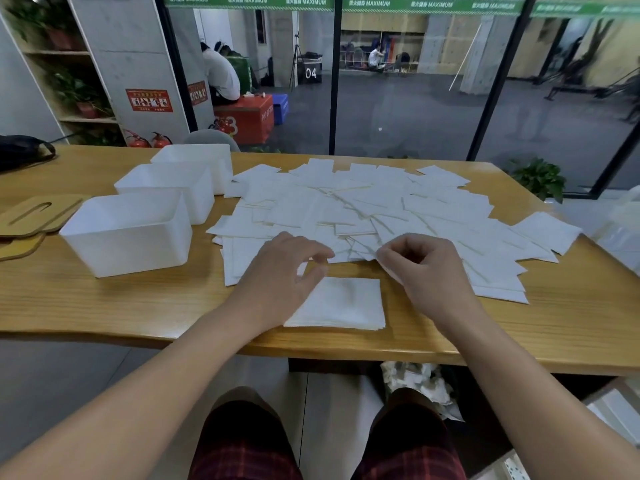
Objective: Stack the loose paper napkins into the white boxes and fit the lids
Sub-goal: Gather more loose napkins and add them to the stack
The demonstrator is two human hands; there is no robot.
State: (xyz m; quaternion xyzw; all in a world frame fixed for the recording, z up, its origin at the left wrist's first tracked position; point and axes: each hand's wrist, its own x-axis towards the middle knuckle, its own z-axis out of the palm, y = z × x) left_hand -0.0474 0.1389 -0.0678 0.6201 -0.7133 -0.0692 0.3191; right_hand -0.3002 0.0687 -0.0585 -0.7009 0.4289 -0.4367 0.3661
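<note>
Several loose white paper napkins (381, 206) lie spread over the middle of the wooden table (104, 306). A small neat stack of napkins (346, 304) sits near the front edge, between my hands. My left hand (287, 271) hovers over the stack's far left corner with fingers loosely curved, holding nothing. My right hand (426, 268) pinches the edge of one napkin at the near rim of the spread. Three open white boxes (128, 233) (169, 188) (197, 161) stand in a row on the left. Wooden slotted lids (34, 213) lie flat to their left.
A black bag (20, 150) rests at the table's far left corner. Clear plastic packaging (620, 230) sits at the right edge, and a potted plant (536, 178) stands behind the far right corner. Crumpled paper (415, 382) lies under the table by my knees.
</note>
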